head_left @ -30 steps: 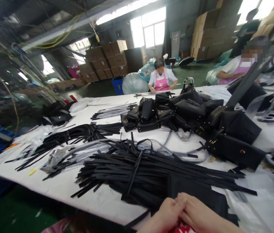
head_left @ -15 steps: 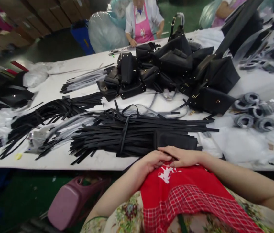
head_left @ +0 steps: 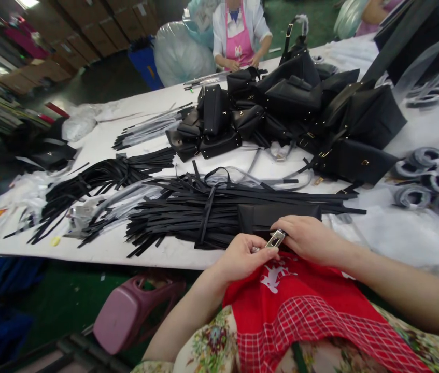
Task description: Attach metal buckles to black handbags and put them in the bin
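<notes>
Left hand: the left hand (head_left: 242, 255) is curling closed low in the centre of the frame, its fingers pinching the lower end of a small silver metal clasp (head_left: 274, 239), forearm running down to the lower left.
Right hand: the right hand (head_left: 309, 239) is lying palm down just right of centre, fingers bending in and touching the upper end of the same clasp; whether it is truly gripping it, I cannot tell.
Clasp: it is sitting tilted between the two hands, at the near edge of the white work table (head_left: 102, 145), just above a red apron with a checked panel (head_left: 293, 305).
Directly behind the hands: a flat black leather pouch (head_left: 277, 215) is lying on a thick bundle of black leather straps (head_left: 203, 212), touching the right hand's fingertips.
Centre and upper right: a heap of black leather handbags (head_left: 297, 109) is piling up behind the straps.
Left of frame: a second bundle of black straps (head_left: 98, 178) is spreading toward crumpled clear plastic bags (head_left: 13, 197).
Right edge: grey coiled rolls (head_left: 425, 176) are resting on the table.
Top centre: another person in a pink apron (head_left: 238, 36) is working at the far side.
Lower left: a pink plastic stool (head_left: 133, 316) is standing on the green floor.
</notes>
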The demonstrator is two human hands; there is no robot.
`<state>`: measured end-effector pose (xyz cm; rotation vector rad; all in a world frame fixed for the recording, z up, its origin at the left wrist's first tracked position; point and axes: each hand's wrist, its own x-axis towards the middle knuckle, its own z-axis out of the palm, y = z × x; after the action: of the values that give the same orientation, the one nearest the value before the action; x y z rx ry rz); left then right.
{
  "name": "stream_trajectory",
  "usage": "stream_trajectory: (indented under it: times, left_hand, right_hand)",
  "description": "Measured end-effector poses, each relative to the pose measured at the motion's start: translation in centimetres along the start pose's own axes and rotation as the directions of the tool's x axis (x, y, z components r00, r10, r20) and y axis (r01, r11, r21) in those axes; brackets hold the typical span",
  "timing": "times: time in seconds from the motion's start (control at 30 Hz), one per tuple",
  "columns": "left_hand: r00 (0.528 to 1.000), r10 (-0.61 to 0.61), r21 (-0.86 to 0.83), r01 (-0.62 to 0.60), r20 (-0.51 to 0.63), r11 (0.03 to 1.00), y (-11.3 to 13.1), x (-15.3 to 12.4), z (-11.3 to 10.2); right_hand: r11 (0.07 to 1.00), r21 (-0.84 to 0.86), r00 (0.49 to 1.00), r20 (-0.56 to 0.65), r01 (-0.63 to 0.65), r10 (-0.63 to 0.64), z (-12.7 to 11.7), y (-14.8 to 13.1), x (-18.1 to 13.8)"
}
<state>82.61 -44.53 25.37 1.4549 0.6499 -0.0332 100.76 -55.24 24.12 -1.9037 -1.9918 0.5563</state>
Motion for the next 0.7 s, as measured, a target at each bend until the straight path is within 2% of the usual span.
stream_trajectory:
  times: [0.03, 0.1, 0.13, 0.2, 0.3, 0.43, 0.57, 0.7]
  left_hand:
    - [0.991, 0.070, 0.182, -0.049, -0.111, 0.982, 0.3, -0.3, -0.3]
    - [0.924, 0.273, 0.461, -0.126, -0.267, 0.878, 0.9, -0.7, -0.8]
    - [0.893, 0.358, 0.538, -0.167, -0.272, 0.826, 1.2, -0.7, -0.9]
    - [0.890, 0.424, 0.604, -0.249, -0.165, 0.757, 1.7, -0.5, -1.0]
    - [0.928, 0.373, 0.618, -0.308, 0.026, 0.724, 2.0, 0.2, -0.9]
    - [0.950, 0.273, 0.586, -0.307, 0.149, 0.750, 1.9, 1.0, -1.0]
    - [0.943, 0.240, 0.554, -0.329, 0.229, 0.765, 2.0, 1.3, -1.1]
    - [0.956, 0.202, 0.476, -0.282, 0.213, 0.833, 1.7, 1.4, -1.0]
  right_hand:
    - [1.000, -0.006, 0.999, 0.026, 0.024, -0.024, 0.0, -0.2, 0.1]
    - [0.997, -0.004, 0.995, 0.074, 0.074, -0.073, 0.0, -0.4, 0.2]
    - [0.996, 0.000, 0.991, 0.095, 0.094, -0.094, 0.1, -0.4, 0.3]
    - [0.992, 0.023, 0.985, 0.120, 0.121, -0.123, 0.3, -0.5, 0.4]
    - [0.978, 0.142, 0.980, 0.107, 0.152, -0.168, 1.0, -0.5, 0.5]
    - [0.939, 0.334, 0.994, 0.033, 0.087, -0.104, 2.0, -0.2, 0.5]
    - [0.938, 0.347, 1.000, -0.005, 0.021, -0.021, 2.6, 0.1, 0.4]
    - [0.945, 0.326, 0.999, -0.012, 0.034, -0.032, 2.7, 0.0, 0.4]
